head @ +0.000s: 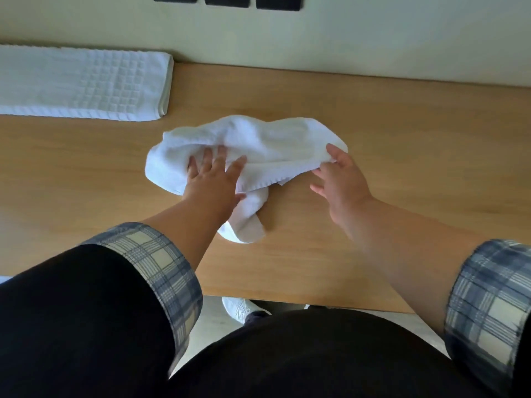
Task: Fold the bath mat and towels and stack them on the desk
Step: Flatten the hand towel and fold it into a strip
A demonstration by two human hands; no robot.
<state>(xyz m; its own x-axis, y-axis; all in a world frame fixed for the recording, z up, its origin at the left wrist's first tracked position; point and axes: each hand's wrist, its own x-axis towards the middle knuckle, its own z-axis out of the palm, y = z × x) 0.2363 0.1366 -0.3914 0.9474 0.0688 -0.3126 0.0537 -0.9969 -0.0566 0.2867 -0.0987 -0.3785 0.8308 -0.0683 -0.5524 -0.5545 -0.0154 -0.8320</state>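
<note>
The bath mat (86, 84) lies folded at far left, and the crumpled towel (253, 142) sits mid-desk (402, 133), flat-fingered left hand (212, 176) pressing it, right hand (340, 179) pinching its right edge; it probably needs spreading flat next.

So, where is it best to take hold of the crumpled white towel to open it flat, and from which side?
Probably by its hemmed edge, which faces the person, so come from the near side. The right hand pinches that edge at its right end; the left hand lies flat on the bunched left part of the towel and could pinch the hem there.
</note>
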